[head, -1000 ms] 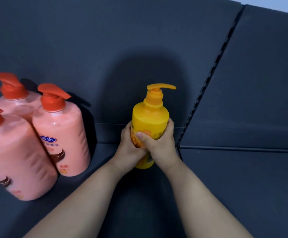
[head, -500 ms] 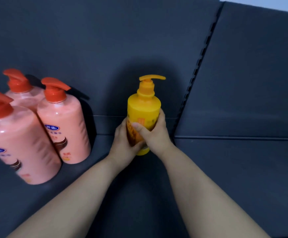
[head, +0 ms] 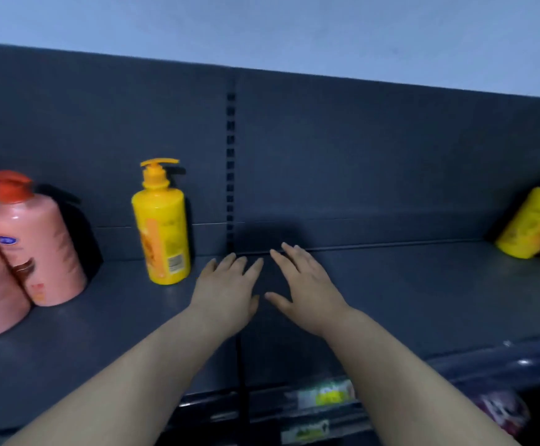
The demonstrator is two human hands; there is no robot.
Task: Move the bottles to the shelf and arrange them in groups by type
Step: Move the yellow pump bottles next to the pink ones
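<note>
left hand [head: 226,294], right hand [head: 304,284]: fingers straight, spread, holding nothing, over dark grey metal shelf [head: 391,300] | yellow plastic pump bottle [head: 162,233] upright just left, apart from pink red-capped pump bottles [head: 36,246] | far right: tilted yellow bottles [head: 532,226], probably left to group

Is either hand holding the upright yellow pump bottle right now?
No, the yellow pump bottle stands free on the shelf, and the left hand and right hand are open beside it.
</note>
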